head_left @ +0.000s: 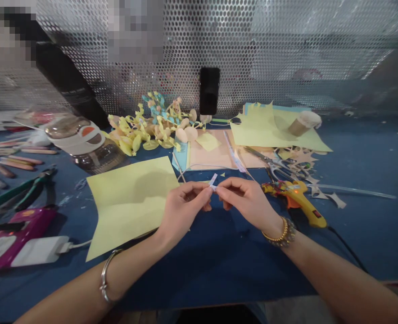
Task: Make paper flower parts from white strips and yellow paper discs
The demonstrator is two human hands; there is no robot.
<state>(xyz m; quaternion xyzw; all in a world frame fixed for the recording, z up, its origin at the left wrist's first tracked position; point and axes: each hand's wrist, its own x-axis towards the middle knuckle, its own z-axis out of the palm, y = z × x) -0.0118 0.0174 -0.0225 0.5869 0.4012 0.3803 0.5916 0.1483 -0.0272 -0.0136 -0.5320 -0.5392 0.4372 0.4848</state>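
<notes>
Between my two hands is a small pale lilac paper strip (213, 180), one end sticking up. My left hand (187, 204) pinches it from the left, thumb against index finger. From the right, my right hand (244, 200) pinches the same strip, its fingertips almost touching the left ones. A large yellow paper sheet (131, 198) lies creased beside my left forearm. Just beyond the fingers, a longer lilac strip (234, 153) rests on peach paper sheets (202, 157). A yellow hot glue gun (300, 202) lies right of my right hand, its small light lit.
Paper flowers and leaves (158, 126) are heaped at the back. A phone (209, 91) leans on the perforated metal screen. Left stand a lidded jar (84, 141), pliers (23, 193) and a magenta power strip (23, 238). Scissors (276, 168) and paper scraps lie right, near yellow sheets (263, 128).
</notes>
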